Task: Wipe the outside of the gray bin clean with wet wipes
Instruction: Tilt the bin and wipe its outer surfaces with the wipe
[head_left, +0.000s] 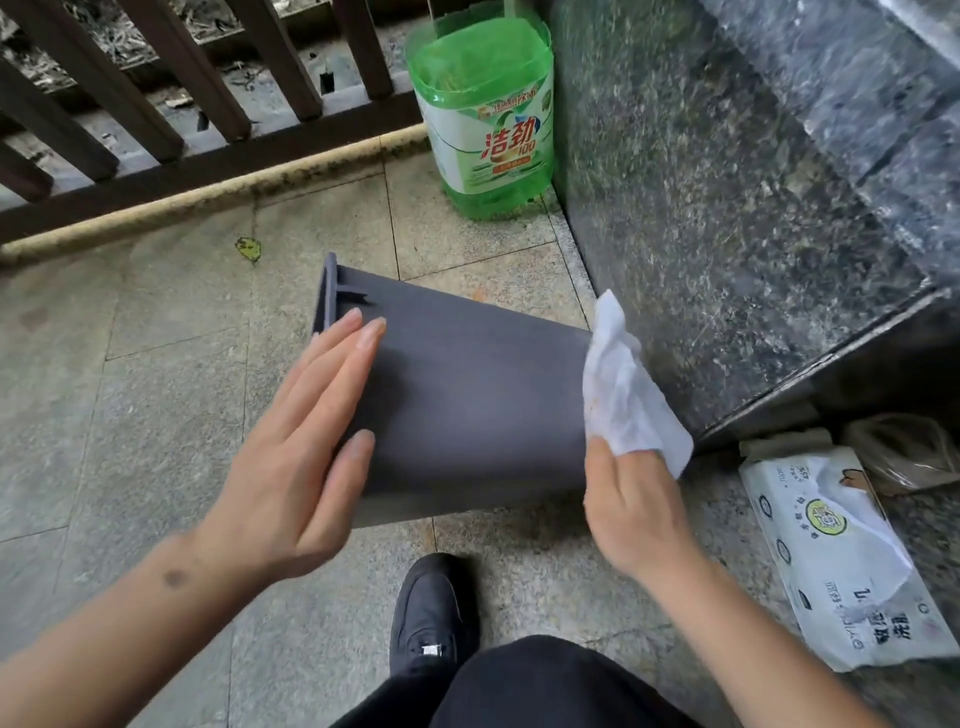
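Pinched in the right hand (636, 512), a crumpled white wet wipe (626, 395) presses on the base end of the gray bin (467, 395), which lies on its side on the tiled floor (156, 415). Flat and unclenched, the left hand (306, 457) steadies the bin near its rim — fingers extended, gripping nothing. Bare tile spreads leftward toward the railing (171, 104); the granite wall (727, 208) stands close on the right — a wipes pack (831, 561) lies at its foot.

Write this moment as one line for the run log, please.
left hand: steadying gray bin | right hand: holding wet wipe at bin base | bin: on its side
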